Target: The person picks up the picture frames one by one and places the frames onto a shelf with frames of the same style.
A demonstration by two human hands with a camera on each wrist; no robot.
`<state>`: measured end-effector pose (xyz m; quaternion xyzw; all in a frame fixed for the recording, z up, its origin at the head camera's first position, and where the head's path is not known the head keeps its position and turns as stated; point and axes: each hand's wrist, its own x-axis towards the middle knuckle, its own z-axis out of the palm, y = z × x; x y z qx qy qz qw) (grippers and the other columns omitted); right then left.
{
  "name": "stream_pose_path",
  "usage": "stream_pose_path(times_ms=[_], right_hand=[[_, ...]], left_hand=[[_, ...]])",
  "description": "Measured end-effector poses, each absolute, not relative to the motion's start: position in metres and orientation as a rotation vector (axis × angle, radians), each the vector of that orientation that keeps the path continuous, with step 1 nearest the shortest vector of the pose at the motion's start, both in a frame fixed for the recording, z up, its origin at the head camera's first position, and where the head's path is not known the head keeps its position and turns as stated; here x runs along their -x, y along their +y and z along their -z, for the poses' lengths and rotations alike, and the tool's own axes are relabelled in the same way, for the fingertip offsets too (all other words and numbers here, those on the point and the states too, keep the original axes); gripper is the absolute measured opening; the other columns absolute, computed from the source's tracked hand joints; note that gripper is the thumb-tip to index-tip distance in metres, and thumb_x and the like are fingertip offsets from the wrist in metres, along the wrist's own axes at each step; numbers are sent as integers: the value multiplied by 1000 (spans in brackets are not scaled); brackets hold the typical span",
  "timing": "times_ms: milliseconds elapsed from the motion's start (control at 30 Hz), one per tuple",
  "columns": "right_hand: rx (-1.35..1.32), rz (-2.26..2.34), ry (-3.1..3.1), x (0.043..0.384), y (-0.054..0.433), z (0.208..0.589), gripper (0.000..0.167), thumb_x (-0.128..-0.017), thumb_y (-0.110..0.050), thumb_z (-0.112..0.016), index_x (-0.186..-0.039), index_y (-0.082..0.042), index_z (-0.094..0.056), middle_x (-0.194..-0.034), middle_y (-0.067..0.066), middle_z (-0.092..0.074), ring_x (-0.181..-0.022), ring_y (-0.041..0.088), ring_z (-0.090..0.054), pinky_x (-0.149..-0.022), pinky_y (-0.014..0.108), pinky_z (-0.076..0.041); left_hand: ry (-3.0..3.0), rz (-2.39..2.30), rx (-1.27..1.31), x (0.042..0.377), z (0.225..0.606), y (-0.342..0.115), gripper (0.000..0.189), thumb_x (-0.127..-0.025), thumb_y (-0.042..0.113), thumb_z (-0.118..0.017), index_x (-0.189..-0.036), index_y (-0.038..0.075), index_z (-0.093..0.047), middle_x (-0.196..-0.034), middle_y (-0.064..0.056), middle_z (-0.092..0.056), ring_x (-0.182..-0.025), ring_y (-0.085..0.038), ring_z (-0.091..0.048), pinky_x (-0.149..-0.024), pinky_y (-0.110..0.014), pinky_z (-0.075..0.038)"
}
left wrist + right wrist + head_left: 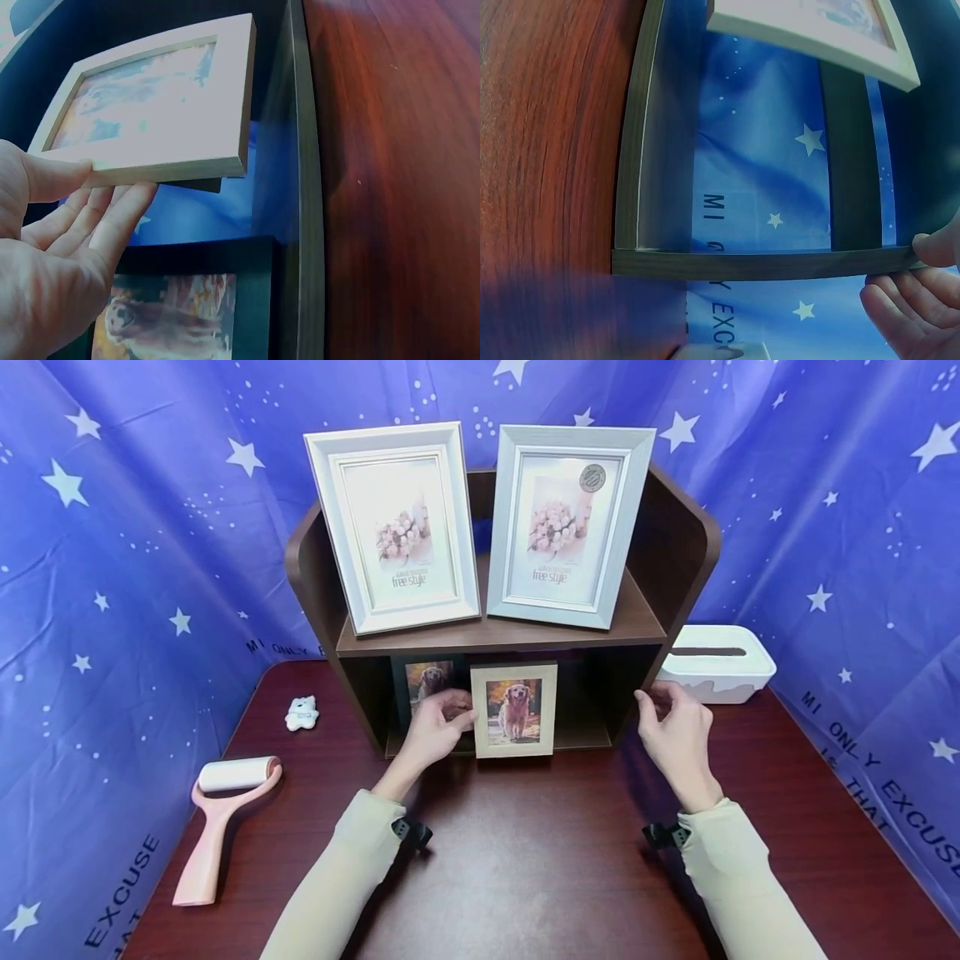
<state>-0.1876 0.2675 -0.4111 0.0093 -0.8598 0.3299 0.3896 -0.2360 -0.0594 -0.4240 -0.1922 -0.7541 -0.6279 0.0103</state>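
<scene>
My left hand (435, 727) pinches the left edge of a cream picture frame (514, 710) with a golden retriever photo, thumb in front and fingers behind. The frame stands upright at the front of the lower compartment of a dark brown two-tier shelf (502, 640); the left wrist view shows a gap behind it. A dark picture frame (255, 300) with a similar dog photo is to its left inside, partly hidden by my left hand. My right hand (678, 739) grips the front edge of the shelf's right side panel, thumb inside and fingers outside.
A white picture frame (397, 531) and a grey-blue one (570, 527) lean on the top shelf. A white tissue box (723, 668) stands right of the shelf. On the left lie a pink-handled lint roller (217, 818) and a small white bear-shaped figure (302, 713).
</scene>
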Motion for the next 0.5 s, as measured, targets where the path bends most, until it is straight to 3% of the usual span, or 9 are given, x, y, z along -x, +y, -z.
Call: stream_pose_path(times_ms=[267,500], right_hand=[[2,-830,-2187,187,270,412,16,-85,-10,-68,-90,5,-66,-79,14,-69,-65,24,-65,-62,12,-38],[-17,-837,-2183,189,268,411,16,-85,-10,-69,-89,5,-66,-79,15,-69,-65,24,-66,-63,12,-38]], left_hand=[[-2386,1850,591,250,431,-40,10,-86,-3,-64,-96,-5,-64,-88,-14,-67,-81,-24,-65,-69,-30,-53],[-2432,1652,581,254,430,-32,10,-87,3,-65,-97,0,-65,-86,-7,-68,-73,-17,-66,-66,-29,-51]])
